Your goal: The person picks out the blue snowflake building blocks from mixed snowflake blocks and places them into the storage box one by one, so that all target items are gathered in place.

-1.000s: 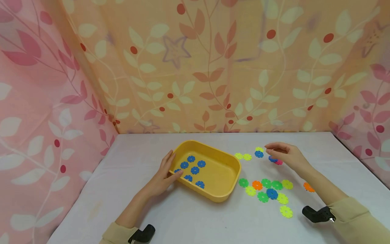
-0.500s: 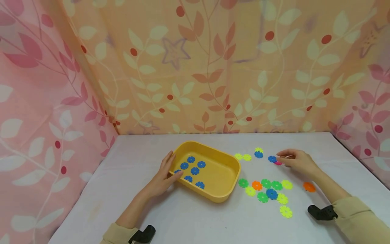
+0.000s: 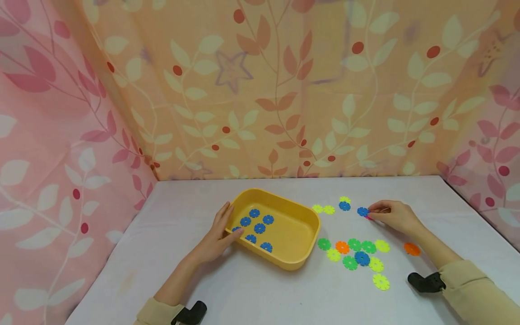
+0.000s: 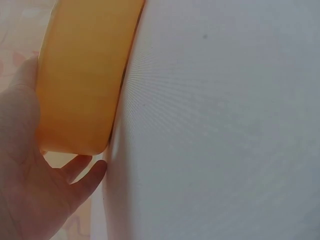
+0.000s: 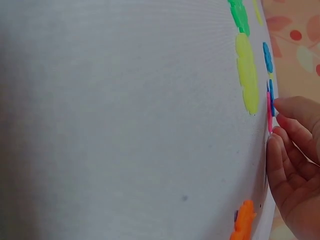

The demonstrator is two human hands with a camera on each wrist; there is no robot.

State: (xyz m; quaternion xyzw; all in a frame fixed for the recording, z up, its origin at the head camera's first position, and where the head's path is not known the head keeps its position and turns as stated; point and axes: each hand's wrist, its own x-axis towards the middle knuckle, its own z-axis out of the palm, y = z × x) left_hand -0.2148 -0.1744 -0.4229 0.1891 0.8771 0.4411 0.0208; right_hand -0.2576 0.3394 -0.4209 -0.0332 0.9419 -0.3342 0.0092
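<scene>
A yellow plastic basin (image 3: pixel 296 232) with several blue notched plastic discs (image 3: pixel 259 228) inside lies on the white table. My left hand (image 3: pixel 215 234) holds its left end, thumb over the near rim and fingers along the outer side; in the left wrist view the hand (image 4: pixel 45 185) wraps the basin's end wall (image 4: pixel 85 90). Further right, my right hand (image 3: pixel 392 216) pinches the edge of a blue notched disc (image 3: pixel 362 211). A pink disc (image 5: pixel 269 111) lies against that blue one, mostly hidden by the fingers in the head view.
Right of the basin lie loose discs: green (image 3: pixel 355 245), yellow (image 3: pixel 381 282), orange (image 3: pixel 342 247) and blue (image 3: pixel 362 258). Another orange disc (image 3: pixel 412 249) lies under the right forearm. Farther back, a blue disc (image 3: pixel 344 206) overlaps a yellow one. A patterned curtain (image 3: pixel 243 113) closes off the back.
My right hand has drawn back and lowered from above the blue and pink discs, and its fingertips have closed in on the blue disc's right edge. The left hand and basin stay put.
</scene>
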